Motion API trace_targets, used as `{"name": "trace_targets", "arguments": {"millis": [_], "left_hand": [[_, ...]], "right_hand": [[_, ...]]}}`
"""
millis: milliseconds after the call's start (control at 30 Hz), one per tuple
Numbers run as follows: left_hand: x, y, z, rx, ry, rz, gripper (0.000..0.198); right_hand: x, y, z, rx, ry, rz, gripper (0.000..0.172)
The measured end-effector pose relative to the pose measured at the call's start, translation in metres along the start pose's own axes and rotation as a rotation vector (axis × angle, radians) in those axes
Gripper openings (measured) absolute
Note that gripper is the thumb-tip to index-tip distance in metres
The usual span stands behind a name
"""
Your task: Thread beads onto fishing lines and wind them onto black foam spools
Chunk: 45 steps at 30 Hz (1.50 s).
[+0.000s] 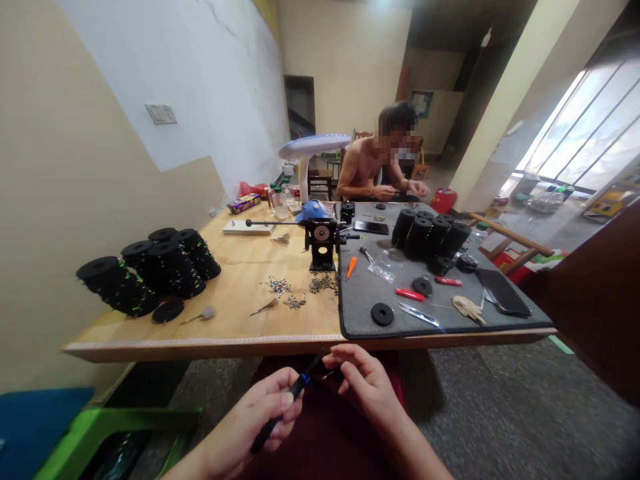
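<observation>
My left hand [257, 417] is closed around a slim black tool with a blue band [289, 401], held over my lap below the table edge. My right hand [364, 379] is beside it, fingertips pinched on a small thin piece at the tool's tip that I cannot make out. Both hands are below the front edge of the wooden table [200, 340]. On the table stands a small black winding machine [321, 243] with a long rod. Small metal bits [324, 285] lie in front of it.
Stacks of black spools [150, 270] sit at the table's left, more black spools [430, 233] on a grey mat [367, 293] with scissors, red tools and a phone. A person sits at the far end. A green stool [120, 430] is at lower left.
</observation>
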<state>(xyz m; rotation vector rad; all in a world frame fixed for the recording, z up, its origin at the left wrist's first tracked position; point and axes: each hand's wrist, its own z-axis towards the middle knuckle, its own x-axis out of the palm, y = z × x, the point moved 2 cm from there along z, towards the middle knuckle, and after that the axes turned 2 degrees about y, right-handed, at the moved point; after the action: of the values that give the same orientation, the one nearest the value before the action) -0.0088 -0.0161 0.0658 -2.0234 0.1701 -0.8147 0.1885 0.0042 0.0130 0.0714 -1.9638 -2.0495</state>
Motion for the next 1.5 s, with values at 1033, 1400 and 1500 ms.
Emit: {"name": "trace_targets", "arguments": {"millis": [1033, 1400, 1500], "left_hand": [[0.032, -0.045, 0.180, 0.479, -0.561, 1.544, 0.027], [0.027, -0.051, 0.151, 0.625, -0.376, 1.456, 0.022], [0.010, -0.034, 0.113, 0.472, -0.081, 0.887, 0.019]], "right_hand": [[-0.004, -0.016, -0.017, 0.084, -0.383, 0.172, 0.047], [-0.004, -0.013, -0.013, 0.190, -0.401, 0.142, 0.044], [0.000, -0.014, -0.010, 0.217, -0.369, 0.164, 0.046]]}}
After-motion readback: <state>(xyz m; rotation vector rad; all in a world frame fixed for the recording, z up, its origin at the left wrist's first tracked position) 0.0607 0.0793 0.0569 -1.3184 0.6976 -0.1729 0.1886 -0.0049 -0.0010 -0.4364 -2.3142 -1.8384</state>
